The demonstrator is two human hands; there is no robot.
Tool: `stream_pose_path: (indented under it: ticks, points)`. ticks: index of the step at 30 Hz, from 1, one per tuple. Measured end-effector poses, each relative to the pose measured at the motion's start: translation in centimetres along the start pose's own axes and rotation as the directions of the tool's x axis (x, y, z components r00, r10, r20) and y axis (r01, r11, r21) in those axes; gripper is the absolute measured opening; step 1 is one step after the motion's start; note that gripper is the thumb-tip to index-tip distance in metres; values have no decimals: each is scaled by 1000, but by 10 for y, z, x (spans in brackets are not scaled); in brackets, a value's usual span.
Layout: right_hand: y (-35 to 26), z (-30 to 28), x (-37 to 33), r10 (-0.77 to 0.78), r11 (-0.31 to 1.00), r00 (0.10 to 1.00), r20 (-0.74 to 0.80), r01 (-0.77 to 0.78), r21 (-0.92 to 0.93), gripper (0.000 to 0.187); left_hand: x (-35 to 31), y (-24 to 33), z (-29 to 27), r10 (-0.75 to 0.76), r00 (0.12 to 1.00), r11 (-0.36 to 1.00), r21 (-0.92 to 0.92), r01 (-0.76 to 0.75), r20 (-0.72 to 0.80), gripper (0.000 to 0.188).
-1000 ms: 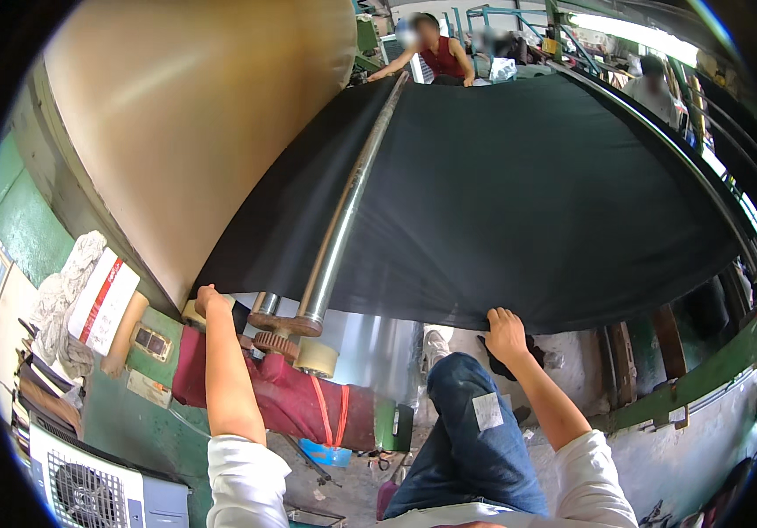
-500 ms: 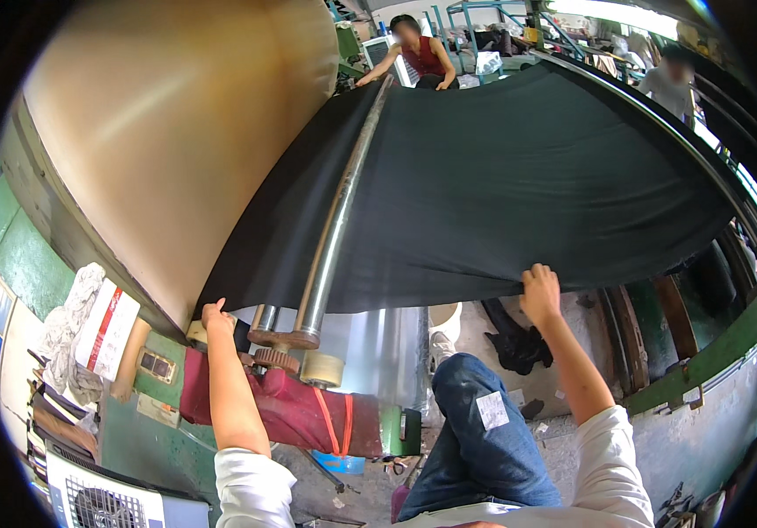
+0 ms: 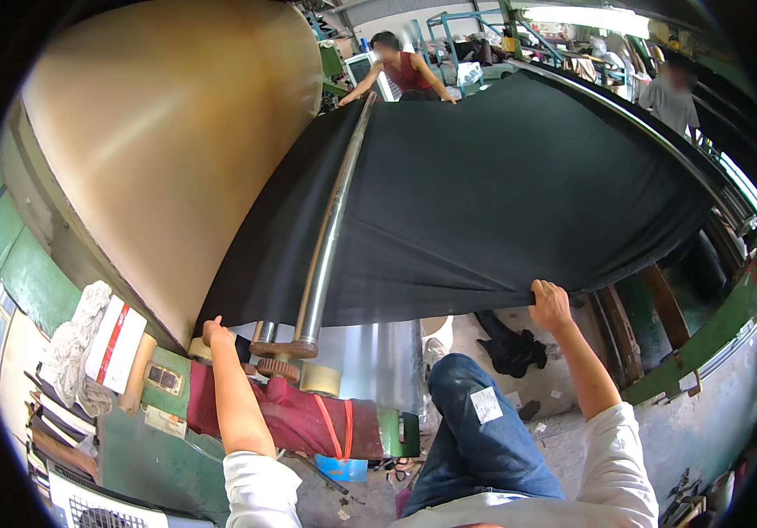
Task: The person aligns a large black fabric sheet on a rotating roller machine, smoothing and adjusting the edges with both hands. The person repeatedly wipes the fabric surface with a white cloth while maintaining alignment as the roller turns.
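Note:
A wide sheet of black fabric [image 3: 501,194] stretches from a big tan drum [image 3: 176,132] across a shiny metal roller [image 3: 336,229]. My right hand [image 3: 552,304] is closed on the near edge of the fabric, and creases run from it toward the roller. At the near left corner, beside the drum, my left hand [image 3: 215,333] pinches the fabric edge; some of its fingers are hidden. Across the sheet, a co-worker in a dark red sleeveless top [image 3: 409,75] has both hands at the far edge.
Below my left forearm are a gear [image 3: 278,370] and a maroon cloth cover [image 3: 299,414] tied with orange bands. A white box [image 3: 116,343] and pale rags stand at left. Dark cloth [image 3: 510,343] lies on the floor. Another person [image 3: 670,97] is at far right.
The view has shifted slightly. My right hand has drawn the fabric edge a little to the right, and the creases from it are sharper. The co-worker's arm on the right now reaches out to the edge.

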State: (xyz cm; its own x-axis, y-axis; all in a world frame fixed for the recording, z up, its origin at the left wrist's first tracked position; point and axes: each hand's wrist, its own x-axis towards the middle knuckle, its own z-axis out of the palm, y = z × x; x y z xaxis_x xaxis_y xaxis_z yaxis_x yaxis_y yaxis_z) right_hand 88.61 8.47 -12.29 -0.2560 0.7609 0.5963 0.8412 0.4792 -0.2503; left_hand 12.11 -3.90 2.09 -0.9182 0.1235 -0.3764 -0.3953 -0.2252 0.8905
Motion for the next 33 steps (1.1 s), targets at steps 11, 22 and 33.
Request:
stream_pose_path:
  ticks: [11, 22, 33]
  points:
    - [20, -59, 34, 83, 916, 992, -99, -115, -383, 13, -54, -13, 20, -95, 993, 994, 51, 92, 72, 28]
    - [6, -54, 23, -43, 992, 999, 31, 46, -113, 23, -27, -20, 12, -214, 841, 968, 224, 114, 497, 15]
    - [114, -18, 43, 126, 966, 988, 86, -102, -239, 28, -64, -19, 16, 71, 968, 992, -86, -94, -240, 25]
